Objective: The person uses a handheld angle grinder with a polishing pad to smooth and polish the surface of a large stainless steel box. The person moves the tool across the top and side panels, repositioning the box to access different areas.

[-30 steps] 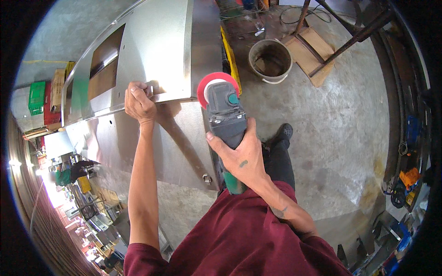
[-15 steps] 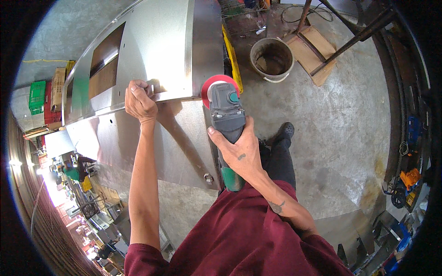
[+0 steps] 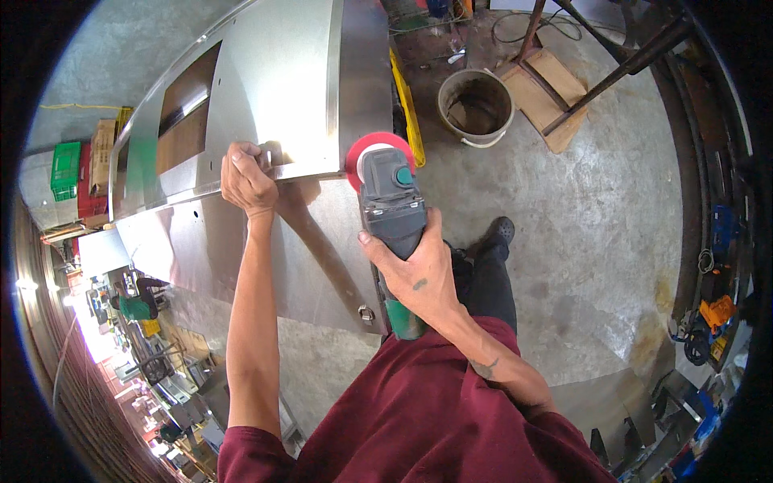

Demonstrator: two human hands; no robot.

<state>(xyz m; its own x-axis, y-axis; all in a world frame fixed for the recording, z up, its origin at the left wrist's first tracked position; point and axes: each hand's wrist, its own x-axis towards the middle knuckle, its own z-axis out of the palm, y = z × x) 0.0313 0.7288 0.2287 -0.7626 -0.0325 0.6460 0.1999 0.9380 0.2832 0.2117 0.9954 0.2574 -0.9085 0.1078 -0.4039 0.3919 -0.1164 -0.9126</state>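
Observation:
My right hand (image 3: pixel 420 272) is wrapped round the body of an angle grinder (image 3: pixel 392 181), dark grey with a green rear end. Its red disc (image 3: pixel 352 161) meets the front corner of a large stainless steel cabinet (image 3: pixel 274 72); whether it touches is hard to tell. My left hand (image 3: pixel 248 183) is closed at the cabinet's front edge, left of the grinder, its fingertips mirrored in the shiny top. Below that edge a steel front panel (image 3: pixel 322 266) slopes toward me, with a small metal fitting (image 3: pixel 365 314) near its lower corner.
A bucket (image 3: pixel 476 106) stands on the concrete floor (image 3: pixel 580 233) to the right, beside flat cardboard (image 3: pixel 551 97) under a dark metal frame (image 3: pixel 620 76). A yellow crate edge (image 3: pixel 407 109) shows behind the cabinet. Green crate (image 3: pixel 65 171) and a person (image 3: pixel 137 302) are at left.
The grinder has shifted slightly left, with its disc now further over the cabinet's corner. My left hand has barely moved.

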